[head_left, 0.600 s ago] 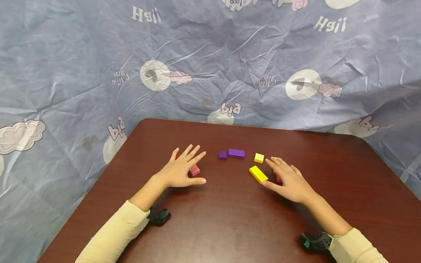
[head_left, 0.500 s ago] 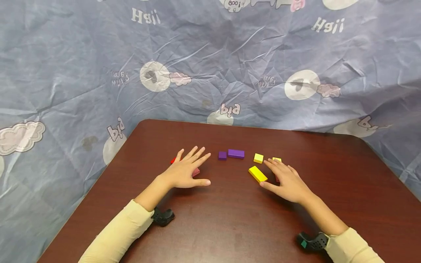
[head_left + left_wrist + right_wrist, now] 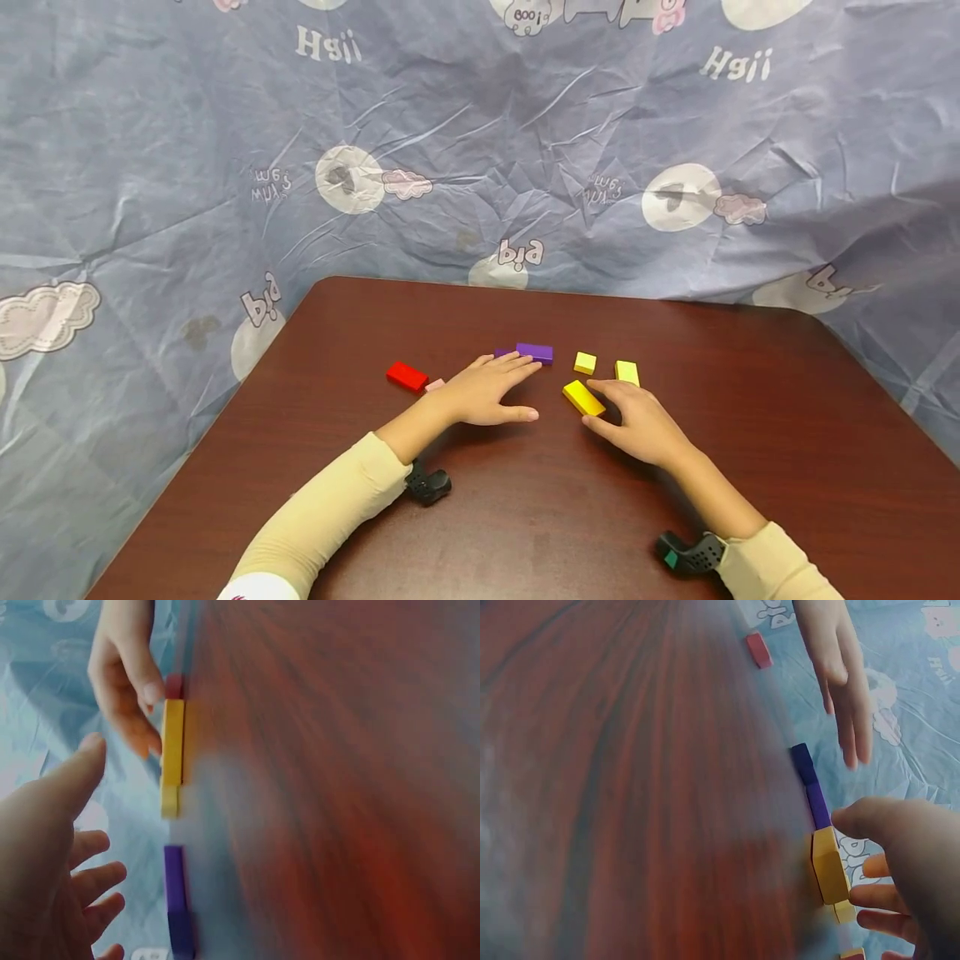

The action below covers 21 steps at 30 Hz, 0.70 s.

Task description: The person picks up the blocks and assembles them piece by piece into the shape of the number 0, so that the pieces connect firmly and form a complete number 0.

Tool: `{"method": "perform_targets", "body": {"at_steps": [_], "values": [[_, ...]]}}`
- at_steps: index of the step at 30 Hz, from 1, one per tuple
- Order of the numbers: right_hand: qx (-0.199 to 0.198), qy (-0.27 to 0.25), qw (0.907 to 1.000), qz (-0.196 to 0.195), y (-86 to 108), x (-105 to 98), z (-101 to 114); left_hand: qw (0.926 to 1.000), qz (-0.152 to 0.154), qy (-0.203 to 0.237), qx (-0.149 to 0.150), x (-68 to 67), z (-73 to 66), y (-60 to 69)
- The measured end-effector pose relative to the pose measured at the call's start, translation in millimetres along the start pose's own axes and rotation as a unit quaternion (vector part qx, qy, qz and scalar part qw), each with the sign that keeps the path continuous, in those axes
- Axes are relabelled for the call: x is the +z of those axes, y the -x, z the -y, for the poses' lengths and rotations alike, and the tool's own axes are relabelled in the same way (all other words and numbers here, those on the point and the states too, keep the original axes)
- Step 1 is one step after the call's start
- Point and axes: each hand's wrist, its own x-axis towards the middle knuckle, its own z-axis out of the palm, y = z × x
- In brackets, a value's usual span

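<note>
My left hand [image 3: 483, 393] hovers palm down over the table, fingers spread and holding nothing. Just beyond its fingertips lie a long purple block [image 3: 535, 354] and a small dark purple block [image 3: 181, 934], the latter mostly covered by the fingers in the head view. At a long yellow block [image 3: 583, 398], my right hand [image 3: 637, 421] has its thumb on the near side and its fingers beyond; contact is not clear. A small yellow block [image 3: 585, 362] and another yellow block [image 3: 627, 372] lie behind. A reddish block [image 3: 174, 686] beside the right hand is hidden in the head view.
A red block [image 3: 407, 377] and a partly covered pink block [image 3: 435, 385] lie left of the left forearm. The dark brown table [image 3: 525, 517] ends at a printed grey-blue cloth [image 3: 480, 125] hanging behind it. Both wrists wear black straps.
My left hand has moved right, from over the red and pink blocks toward the purple ones, uncovering the red block. My right hand has shifted slightly left, its fingers drawing nearer the long yellow block.
</note>
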Motion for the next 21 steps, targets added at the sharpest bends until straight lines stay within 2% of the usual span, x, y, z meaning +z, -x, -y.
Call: {"method": "perform_targets", "body": {"at_steps": [8,13,21], "values": [[0.047,-0.028,0.9984,0.011,3.3,5,2,0.9974,0.029,0.046,0.047,9.6,-12.6,-36.6],[0.053,-0.032,0.998,0.009,3.1,6,3,0.9956,0.036,0.056,0.065,14.3,-15.2,-50.4],[0.044,-0.02,0.9988,-0.005,3.7,5,2,0.9963,0.022,0.047,0.068,23.0,-21.4,-67.6]]}}
